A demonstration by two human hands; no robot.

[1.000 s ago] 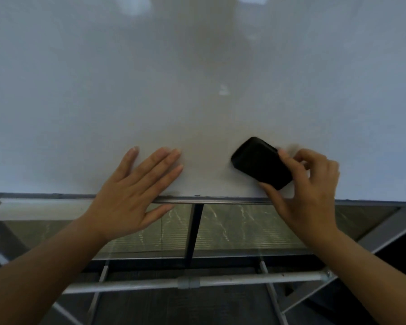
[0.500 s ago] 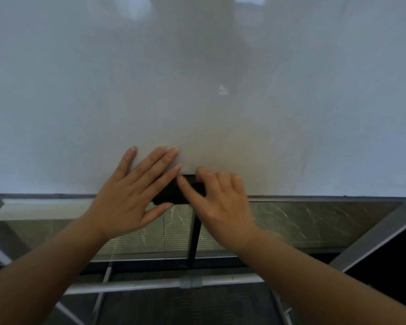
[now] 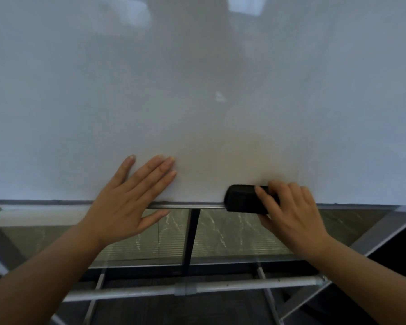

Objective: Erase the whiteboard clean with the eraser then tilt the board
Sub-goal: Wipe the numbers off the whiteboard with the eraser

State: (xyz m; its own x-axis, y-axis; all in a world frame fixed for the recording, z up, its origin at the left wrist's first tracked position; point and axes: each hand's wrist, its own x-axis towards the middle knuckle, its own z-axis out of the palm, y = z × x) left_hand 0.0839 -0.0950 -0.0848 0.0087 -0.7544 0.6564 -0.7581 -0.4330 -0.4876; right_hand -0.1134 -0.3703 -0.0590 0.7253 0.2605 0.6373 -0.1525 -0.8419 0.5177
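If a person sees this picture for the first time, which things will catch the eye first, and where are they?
The wide whiteboard fills the upper part of the view and shows no writing. At its lower edge, right of centre, the right hand grips a black eraser that lies over the board's metal frame. Left of it, the left hand rests flat on the board with straight fingers.

Left hand lies flat on the whiteboard near edge; eraser sits right of it, right hand on the eraser.
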